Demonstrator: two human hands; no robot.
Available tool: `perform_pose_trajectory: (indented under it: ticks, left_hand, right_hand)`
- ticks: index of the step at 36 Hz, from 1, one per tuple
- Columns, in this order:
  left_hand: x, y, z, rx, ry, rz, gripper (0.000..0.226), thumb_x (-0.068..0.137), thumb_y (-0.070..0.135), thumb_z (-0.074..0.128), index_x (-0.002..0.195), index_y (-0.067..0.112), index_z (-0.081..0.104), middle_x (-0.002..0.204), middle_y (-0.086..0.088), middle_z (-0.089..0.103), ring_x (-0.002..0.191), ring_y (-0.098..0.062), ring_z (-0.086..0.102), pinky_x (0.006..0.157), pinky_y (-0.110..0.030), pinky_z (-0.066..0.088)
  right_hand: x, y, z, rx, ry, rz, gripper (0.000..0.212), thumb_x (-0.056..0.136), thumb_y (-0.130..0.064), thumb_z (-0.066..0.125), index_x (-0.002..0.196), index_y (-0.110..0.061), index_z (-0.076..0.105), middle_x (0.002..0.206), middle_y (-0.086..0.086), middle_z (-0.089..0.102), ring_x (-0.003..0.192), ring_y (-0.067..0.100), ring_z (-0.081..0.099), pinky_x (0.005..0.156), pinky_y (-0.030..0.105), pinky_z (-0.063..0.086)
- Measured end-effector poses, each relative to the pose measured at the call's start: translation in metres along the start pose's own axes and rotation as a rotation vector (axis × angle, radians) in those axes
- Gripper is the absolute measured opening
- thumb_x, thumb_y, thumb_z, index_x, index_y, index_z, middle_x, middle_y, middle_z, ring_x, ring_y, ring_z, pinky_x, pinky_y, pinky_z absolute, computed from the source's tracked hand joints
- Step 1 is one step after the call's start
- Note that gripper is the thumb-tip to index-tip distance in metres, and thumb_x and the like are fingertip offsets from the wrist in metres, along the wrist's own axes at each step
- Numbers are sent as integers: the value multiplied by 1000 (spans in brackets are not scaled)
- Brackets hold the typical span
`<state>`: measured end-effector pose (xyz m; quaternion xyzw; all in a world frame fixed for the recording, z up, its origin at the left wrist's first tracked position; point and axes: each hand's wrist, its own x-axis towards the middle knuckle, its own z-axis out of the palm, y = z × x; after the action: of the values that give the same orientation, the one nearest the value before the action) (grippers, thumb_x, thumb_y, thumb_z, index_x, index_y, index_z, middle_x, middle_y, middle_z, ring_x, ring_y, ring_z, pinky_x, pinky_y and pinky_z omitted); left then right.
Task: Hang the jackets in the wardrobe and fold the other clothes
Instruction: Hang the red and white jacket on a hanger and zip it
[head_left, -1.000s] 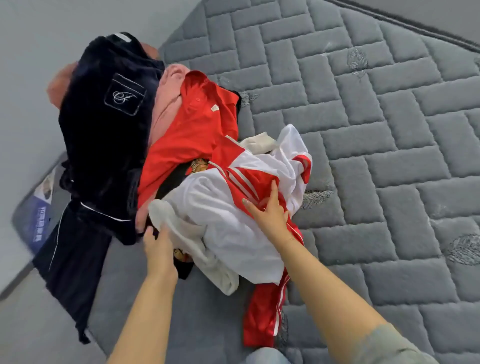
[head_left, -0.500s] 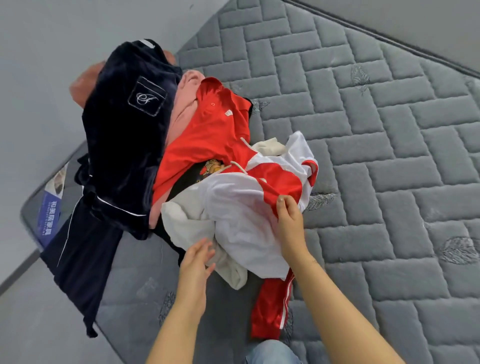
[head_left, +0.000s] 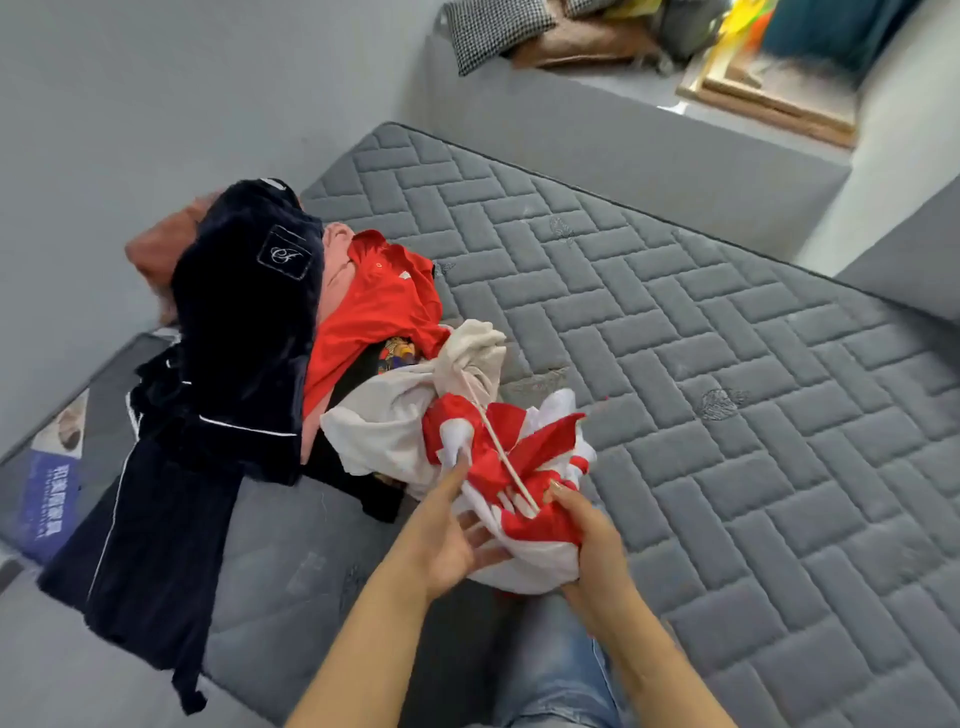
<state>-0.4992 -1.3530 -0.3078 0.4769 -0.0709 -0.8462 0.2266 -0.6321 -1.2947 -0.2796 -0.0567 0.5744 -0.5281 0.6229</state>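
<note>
Fingers (head_left: 558, 491) of the right hand (head_left: 592, 540) curl over the bunched red-and-white garment (head_left: 519, 462), gripping its near edge together with a pale drawstring (head_left: 498, 447), while the left hand (head_left: 447, 535) lies with fingers extended against the bundle's left side, palm up, supporting rather than clenching. The bundle sits at about 6 o'clock on the grey quilted mattress (head_left: 701, 364), at the near end of the pile. Judged from this, the task has barely begun: nothing lies folded, and no wardrobe or hanger is in view. The rest of the heap runs toward 10 o'clock: a cream garment (head_left: 470, 348), a red shirt (head_left: 379, 301), a pink piece (head_left: 335, 254) and a dark navy velvet jacket (head_left: 244, 322) draped over the mattress edge, all unsorted.
</note>
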Motion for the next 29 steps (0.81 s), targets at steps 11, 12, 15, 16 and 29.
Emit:
perform_pose_trajectory:
  ticks: [11, 12, 15, 16, 29]
  left_hand:
    - [-57, -79, -53, -7, 67, 117, 20, 99, 3, 47, 109, -4, 62, 96, -23, 70, 85, -32, 68, 77, -39, 58]
    - [-61, -83, -61, 10, 71, 153, 23, 97, 1, 49, 117, -4, 60, 105, -24, 68, 93, -35, 67, 82, -41, 57]
    - [-81, -89, -82, -12, 34, 214, 34, 91, 2, 54, 125, 0, 58, 113, -22, 68, 98, -32, 69, 80, -39, 59]
    - [-89, -88, -88, -16, 22, 225, 35, 89, 6, 56, 123, 3, 60, 110, -20, 71, 93, -29, 71, 74, -35, 60]
    - [-192, -46, -134, 341, -98, 271, 36, 82, 23, 62, 109, 1, 69, 103, -19, 73, 89, -24, 72, 72, -26, 58]
  right_hand:
    - [-85, 82, -23, -368, 297, -95, 13, 92, -9, 56, 83, -5, 63, 76, 12, 62, 71, 22, 56, 67, 31, 45]
    - [-89, 88, -27, -360, 312, -71, 9, 93, -8, 55, 91, -4, 62, 80, 12, 62, 71, 23, 57, 65, 31, 45]
    - [-98, 104, -38, -457, 301, -48, 14, 94, -8, 54, 104, -11, 63, 106, 10, 65, 92, 23, 60, 81, 34, 46]
    - [-101, 108, -39, -504, 294, -49, 17, 93, -8, 55, 107, -13, 63, 113, 9, 65, 100, 23, 60, 88, 34, 46]
    - [-125, 113, 22, -1008, -379, -570, 60, 92, -12, 65, 142, -32, 38, 153, -12, 32, 142, -6, 23, 116, 15, 19]
